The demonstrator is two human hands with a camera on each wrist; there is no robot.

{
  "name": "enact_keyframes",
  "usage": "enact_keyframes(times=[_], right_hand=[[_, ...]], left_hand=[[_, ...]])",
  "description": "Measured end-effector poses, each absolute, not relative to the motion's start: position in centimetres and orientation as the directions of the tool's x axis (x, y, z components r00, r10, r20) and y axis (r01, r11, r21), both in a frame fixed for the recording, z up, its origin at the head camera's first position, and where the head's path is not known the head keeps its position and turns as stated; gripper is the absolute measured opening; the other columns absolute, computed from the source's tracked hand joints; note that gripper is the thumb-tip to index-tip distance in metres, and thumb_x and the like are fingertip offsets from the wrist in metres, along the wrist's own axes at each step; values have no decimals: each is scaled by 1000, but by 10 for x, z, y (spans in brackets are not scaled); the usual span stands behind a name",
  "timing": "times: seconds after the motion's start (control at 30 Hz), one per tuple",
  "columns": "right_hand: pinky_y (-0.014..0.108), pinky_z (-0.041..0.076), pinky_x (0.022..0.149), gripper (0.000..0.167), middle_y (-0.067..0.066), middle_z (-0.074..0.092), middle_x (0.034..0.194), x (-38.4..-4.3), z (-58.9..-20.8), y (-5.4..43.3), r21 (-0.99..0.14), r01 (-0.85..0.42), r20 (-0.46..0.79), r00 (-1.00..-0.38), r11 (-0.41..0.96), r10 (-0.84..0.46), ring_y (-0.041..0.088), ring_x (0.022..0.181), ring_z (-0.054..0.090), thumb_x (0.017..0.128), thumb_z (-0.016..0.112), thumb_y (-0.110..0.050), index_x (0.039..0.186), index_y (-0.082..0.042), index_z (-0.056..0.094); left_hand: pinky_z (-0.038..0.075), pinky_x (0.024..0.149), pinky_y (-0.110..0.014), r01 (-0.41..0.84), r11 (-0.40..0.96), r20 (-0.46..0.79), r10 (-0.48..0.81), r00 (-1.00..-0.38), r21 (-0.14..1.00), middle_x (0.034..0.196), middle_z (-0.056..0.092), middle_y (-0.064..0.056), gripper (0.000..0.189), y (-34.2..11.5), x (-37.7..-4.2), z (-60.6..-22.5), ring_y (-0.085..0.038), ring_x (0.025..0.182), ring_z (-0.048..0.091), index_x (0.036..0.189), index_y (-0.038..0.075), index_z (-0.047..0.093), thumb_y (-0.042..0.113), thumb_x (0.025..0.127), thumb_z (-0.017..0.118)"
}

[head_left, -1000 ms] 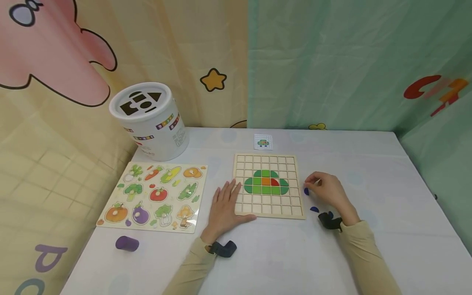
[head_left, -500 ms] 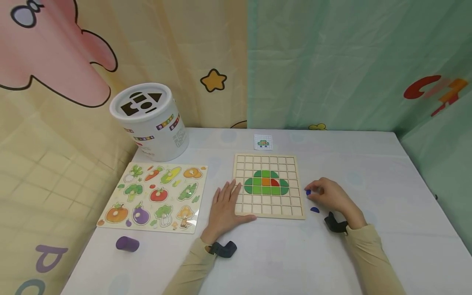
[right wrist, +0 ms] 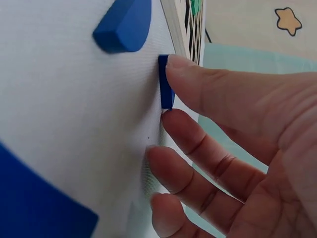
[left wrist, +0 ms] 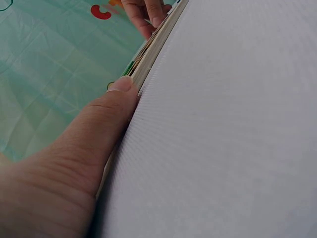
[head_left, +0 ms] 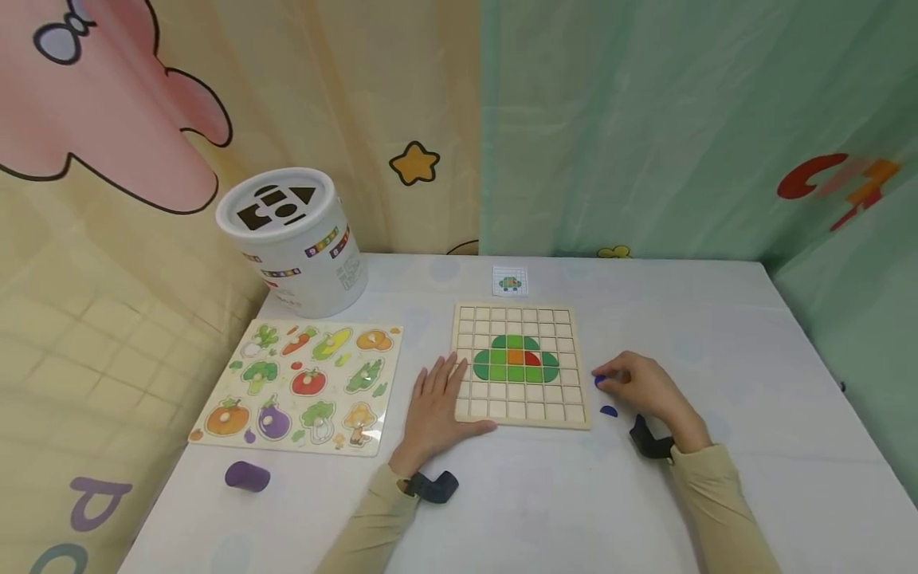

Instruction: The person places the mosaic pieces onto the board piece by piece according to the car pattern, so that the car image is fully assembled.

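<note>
My right hand (head_left: 645,389) pinches a blue half-round block (right wrist: 166,82) between thumb and forefinger, just right of the wooden grid board (head_left: 519,410). Close by on the table lies another blue half-round block (head_left: 609,411). A further blue block (right wrist: 39,198) shows large and cut off in the right wrist view's corner. My left hand (head_left: 433,410) lies at the board's left edge with fingers spread, its thumb (left wrist: 106,116) along the near edge. On the board, green pieces (head_left: 515,372), an orange square (head_left: 515,357) and a red piece (head_left: 531,359) form a car-like shape.
Behind the board is a small picture card (head_left: 510,282) with a similar car. To the left lie a vegetable puzzle board (head_left: 287,414) and a purple cylinder (head_left: 247,476). A white shape-sorter bucket (head_left: 301,263) stands at the back left, before the curtain (head_left: 617,119).
My right hand has lowered slightly toward me, and its thumb and forefinger have closed on the blue block. The left hand stays on the board. The head view has tilted up a little.
</note>
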State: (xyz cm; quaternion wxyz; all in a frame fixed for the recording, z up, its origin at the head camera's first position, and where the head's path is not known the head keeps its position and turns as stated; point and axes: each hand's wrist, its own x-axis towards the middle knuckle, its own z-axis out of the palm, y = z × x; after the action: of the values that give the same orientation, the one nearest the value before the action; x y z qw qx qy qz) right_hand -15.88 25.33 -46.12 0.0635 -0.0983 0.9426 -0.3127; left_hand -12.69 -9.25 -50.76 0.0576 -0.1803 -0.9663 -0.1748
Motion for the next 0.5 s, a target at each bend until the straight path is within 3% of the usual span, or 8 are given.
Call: enact_keyframes(times=[0.5], right_hand=[[32, 42, 60, 13, 1, 62, 84, -159, -468, 254, -590, -126, -44, -981, 797, -188, 18, 71, 50, 82, 75, -15, 91, -7, 72]], left_hand=[[6, 113, -46, 367, 877, 205, 315, -926, 310, 155, 21, -10, 109, -91, -125, -516, -28, 142, 12, 150, 10, 27, 77, 70, 59]])
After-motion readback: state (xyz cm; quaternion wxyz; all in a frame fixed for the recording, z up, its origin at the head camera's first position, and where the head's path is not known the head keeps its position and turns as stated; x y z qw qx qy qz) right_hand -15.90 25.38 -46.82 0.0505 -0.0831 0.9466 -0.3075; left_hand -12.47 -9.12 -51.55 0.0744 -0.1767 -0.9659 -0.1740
